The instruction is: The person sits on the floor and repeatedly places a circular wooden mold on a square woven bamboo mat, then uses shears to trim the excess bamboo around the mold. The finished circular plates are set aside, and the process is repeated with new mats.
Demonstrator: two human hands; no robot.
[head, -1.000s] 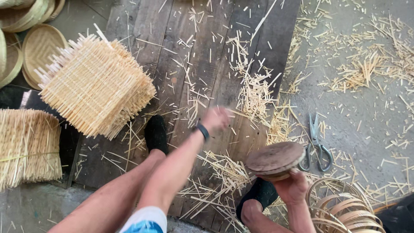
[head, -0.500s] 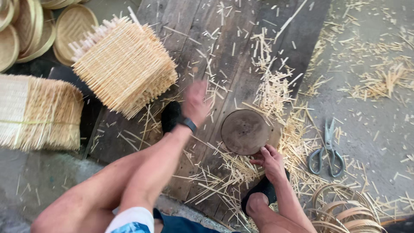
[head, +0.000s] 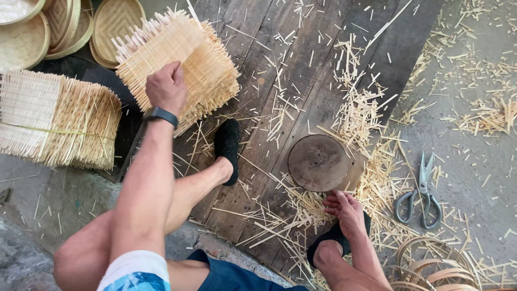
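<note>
A basket-weaving workshop, worked at floor level. Stacks of woven mats [head: 177,64] sit at the far left corner of the dark plank platform [head: 301,70], round trays [head: 32,32] beyond them. Bamboo offcuts [head: 361,108] litter the planks, and scissors [head: 420,196] and hoops [head: 431,269] lie on the concrete.
</note>
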